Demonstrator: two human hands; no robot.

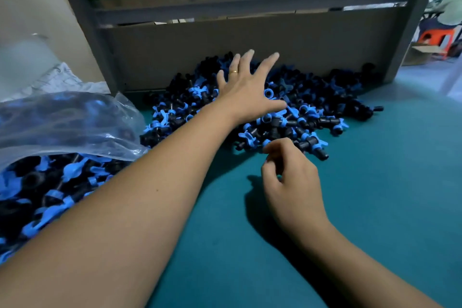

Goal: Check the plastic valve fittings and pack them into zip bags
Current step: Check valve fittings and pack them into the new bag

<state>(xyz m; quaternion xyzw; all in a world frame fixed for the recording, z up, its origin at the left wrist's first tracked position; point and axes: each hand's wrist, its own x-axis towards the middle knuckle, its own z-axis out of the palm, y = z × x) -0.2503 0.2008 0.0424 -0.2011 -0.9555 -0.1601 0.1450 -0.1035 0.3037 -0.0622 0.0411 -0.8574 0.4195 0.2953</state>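
A heap of black valve fittings with blue handles [312, 110] lies on the green table [375, 195] against a cardboard back wall. My left hand [247, 90] stretches out flat on top of the heap, fingers spread and straight, a ring on one finger. My right hand [290, 180] hovers at the heap's near edge with its fingers loosely curled, fingertips close to the nearest fittings; I see nothing held in it. At the left, a big clear plastic bag [67, 122] lies open, full of more of the same fittings [45, 187].
A grey metal frame [100, 40] and a cardboard panel [250, 42] close off the back of the table. White printed paper [62, 77] lies behind the bag. Far right, a seated person, an orange stool [435, 37] and a cardboard box stand beyond the table.
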